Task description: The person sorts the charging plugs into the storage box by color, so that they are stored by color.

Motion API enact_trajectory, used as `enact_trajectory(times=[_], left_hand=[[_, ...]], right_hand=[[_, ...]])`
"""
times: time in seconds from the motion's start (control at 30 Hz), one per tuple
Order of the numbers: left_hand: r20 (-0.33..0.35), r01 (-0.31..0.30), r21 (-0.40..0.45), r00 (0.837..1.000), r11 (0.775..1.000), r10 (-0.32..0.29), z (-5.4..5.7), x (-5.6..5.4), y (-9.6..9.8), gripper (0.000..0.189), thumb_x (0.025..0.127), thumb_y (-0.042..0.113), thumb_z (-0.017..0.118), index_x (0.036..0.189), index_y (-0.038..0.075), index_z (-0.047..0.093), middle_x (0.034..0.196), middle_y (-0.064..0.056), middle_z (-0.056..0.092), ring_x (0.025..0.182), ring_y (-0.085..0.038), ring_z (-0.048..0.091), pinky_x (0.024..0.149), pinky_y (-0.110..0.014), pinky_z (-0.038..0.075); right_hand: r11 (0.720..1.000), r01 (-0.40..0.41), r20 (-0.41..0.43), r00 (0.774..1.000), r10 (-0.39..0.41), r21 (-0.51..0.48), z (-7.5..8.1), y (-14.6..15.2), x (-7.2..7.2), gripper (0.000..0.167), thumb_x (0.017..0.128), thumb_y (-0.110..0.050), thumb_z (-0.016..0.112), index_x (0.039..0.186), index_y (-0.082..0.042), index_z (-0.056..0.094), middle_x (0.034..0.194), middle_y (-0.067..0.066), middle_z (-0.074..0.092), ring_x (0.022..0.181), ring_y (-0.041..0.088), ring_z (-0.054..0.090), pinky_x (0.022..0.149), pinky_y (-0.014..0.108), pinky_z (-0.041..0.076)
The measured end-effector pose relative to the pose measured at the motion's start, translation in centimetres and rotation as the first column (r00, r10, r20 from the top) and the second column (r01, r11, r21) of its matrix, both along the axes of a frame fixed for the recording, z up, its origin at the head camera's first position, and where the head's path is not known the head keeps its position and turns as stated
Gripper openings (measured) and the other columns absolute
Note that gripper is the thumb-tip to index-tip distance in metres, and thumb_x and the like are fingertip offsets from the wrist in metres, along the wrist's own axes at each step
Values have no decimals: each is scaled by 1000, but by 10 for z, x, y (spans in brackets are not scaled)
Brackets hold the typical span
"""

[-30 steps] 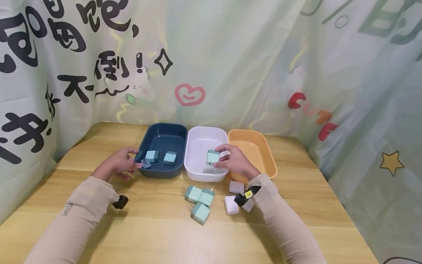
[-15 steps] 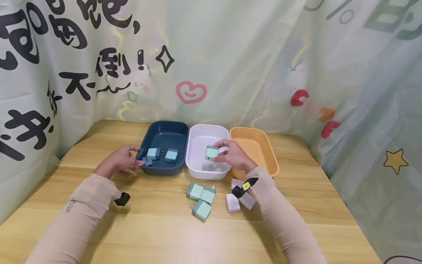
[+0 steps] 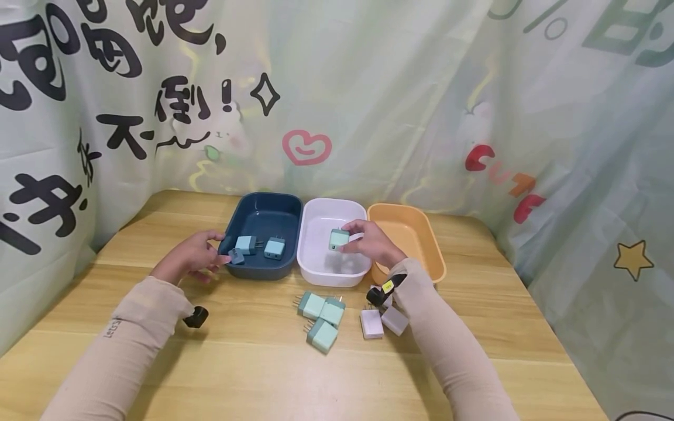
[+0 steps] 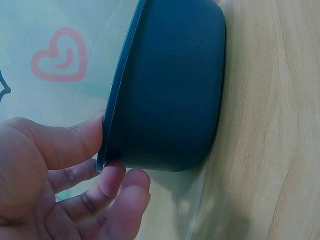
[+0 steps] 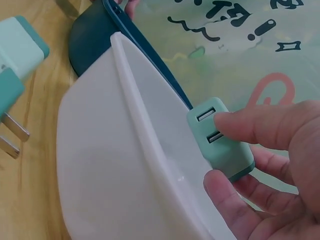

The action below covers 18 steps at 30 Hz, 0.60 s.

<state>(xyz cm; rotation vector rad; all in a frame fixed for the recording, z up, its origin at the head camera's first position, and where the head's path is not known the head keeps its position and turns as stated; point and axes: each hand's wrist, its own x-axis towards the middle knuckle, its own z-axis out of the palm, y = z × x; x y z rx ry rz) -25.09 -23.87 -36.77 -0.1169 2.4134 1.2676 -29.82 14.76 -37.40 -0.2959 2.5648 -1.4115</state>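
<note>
In the head view my left hand [image 3: 198, 257] is at the near left corner of the dark blue bin [image 3: 264, 202]. The left wrist view shows its thumb and fingers pinching the rim of that bin [image 4: 170, 90]. My right hand [image 3: 372, 241] holds a mint-green USB charger [image 3: 338, 240] over the white bin [image 3: 332, 278]. Two USB slots on the charger [image 5: 220, 142] face the right wrist camera, and thumb and fingers grip its sides. Inside the blue bin lie two light-blue chargers [image 3: 274, 248] and a small grey-blue piece [image 3: 236, 256] by the left thumb.
An orange bin [image 3: 408, 228] stands right of the white one, the bins in a row. On the table [image 3: 253, 374] in front are three mint-green chargers [image 3: 322, 335] and a group of pale lilac chargers [image 3: 371, 324], partly under the right wrist. A printed curtain [image 3: 379, 105] hangs behind.
My right hand with the green charger has shifted slightly back over the white bin, uncovering more of the lilac chargers. The left hand stays on the blue bin; the head view has moved a little.
</note>
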Motion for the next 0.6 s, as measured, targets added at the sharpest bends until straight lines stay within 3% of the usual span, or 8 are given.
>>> enact_trajectory(times=[0.47,0.6], left_hand=[[0,-2,-1,1000,1000,2,-3,3,-3,72,94,13,65,150,2,22,109,-22,50,94,-33,57,67,-41,57],[-6,-2,14,1000,1000,2,-2,3,-2,71,94,12,64,150,2,22,108,-22,50,94,-33,56,66,-41,57]], right_hand=[[1000,-13,11,1000,13,11,-3,-6,-15,44,76,-9,83,114,-6,62,115,11,57,105,27,53,91,38,45],[999,-11,-30,999,12,31,-2,-8,-19,43,75,-9,83,113,-7,64,113,10,59,105,27,53,90,39,46]])
